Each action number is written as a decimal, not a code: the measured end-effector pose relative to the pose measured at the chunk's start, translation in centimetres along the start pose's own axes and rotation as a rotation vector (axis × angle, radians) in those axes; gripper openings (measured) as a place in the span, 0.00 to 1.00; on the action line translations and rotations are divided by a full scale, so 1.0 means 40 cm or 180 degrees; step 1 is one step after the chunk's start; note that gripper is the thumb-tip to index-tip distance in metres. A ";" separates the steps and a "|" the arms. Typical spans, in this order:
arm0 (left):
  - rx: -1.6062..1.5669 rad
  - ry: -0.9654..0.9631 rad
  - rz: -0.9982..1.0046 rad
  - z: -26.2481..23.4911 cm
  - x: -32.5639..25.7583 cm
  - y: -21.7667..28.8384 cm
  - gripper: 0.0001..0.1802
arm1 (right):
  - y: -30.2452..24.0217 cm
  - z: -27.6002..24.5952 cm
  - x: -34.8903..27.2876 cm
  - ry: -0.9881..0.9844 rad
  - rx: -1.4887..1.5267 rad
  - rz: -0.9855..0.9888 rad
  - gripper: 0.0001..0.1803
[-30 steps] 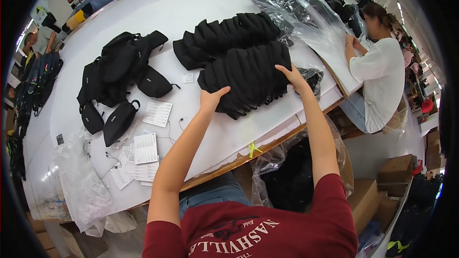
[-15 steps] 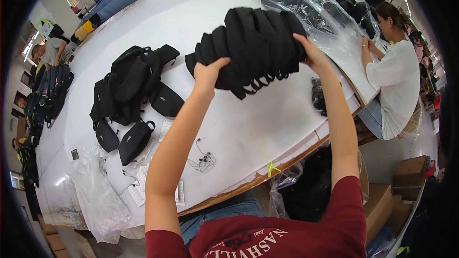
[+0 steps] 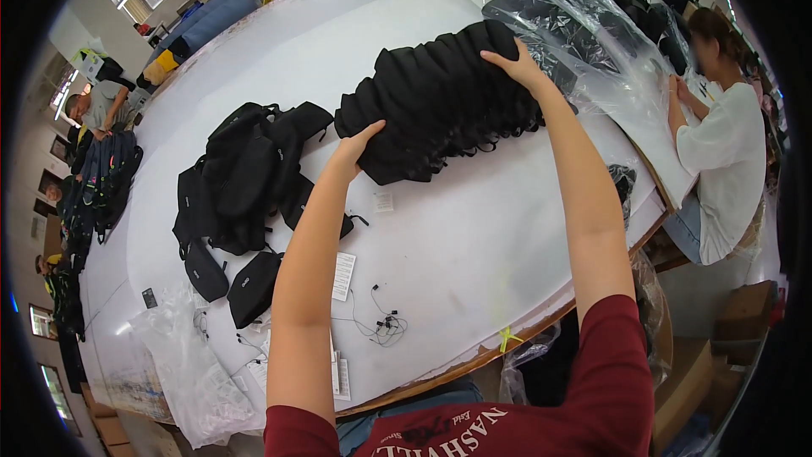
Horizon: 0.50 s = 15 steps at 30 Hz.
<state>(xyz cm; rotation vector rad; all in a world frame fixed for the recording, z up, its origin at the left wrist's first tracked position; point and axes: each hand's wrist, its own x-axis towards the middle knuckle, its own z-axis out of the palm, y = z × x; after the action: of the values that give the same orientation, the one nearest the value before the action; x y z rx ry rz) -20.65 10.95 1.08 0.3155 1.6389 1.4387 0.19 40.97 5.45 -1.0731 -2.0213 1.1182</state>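
1. Black fabric bundle (image 3: pixel 444 106), many folded pieces packed side by side in a row, lies between the fingers of the two hands, over the far part of the white surface (image 3: pixel 457 245); small loops hang along its near edge; whether its underside rests on the surface, I cannot tell.
2. Left hand (image 3: pixel 353 151) grips the bundle's left end; its thumb lies along the near face, while the other fingers are hidden behind the fabric.
3. Right hand (image 3: pixel 526 72) is clamped on the right end; its thumb lies over the top, with fingers wrapped around the outer side.
4. Left of the left fingers sits a heap of black bags (image 3: pixel 245 173); just below those fingers lies a small white tag (image 3: pixel 383 201); farther below are printed cards (image 3: pixel 343 277) and tangled black cords (image 3: pixel 389 327); well below and to the left, a crumpled clear plastic bag (image 3: pixel 190 372).
5. Just beyond the right fingers spreads clear plastic sheeting (image 3: pixel 584 30); farther right, a co-worker in a white top (image 3: pixel 719 140) sits at the surface.
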 end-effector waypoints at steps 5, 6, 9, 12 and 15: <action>0.0342 0.0919 0.0045 -0.010 0.060 -0.050 0.65 | 0.009 0.011 -0.006 0.0129 0.0041 0.0301 0.65; 0.0776 0.1419 -0.0017 0.031 0.046 -0.042 0.67 | 0.059 -0.012 0.005 0.0194 -0.0251 0.0520 0.65; 0.1317 0.1650 -0.0100 0.035 -0.033 -0.014 0.65 | 0.074 -0.019 -0.026 0.0468 0.0392 0.0653 0.59; 0.0577 0.1758 0.0244 -0.047 -0.065 -0.062 0.62 | 0.069 -0.021 -0.097 0.0436 0.0789 0.0440 0.55; 0.0701 0.0991 0.0653 -0.084 -0.186 -0.177 0.44 | 0.150 -0.042 -0.214 0.0739 0.0972 0.0218 0.36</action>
<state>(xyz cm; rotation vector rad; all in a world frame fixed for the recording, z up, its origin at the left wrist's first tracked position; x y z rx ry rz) -16.49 1.51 -2.15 0.4097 2.0752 1.5180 8.00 36.23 0.09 -1.0644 -1.5861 1.2283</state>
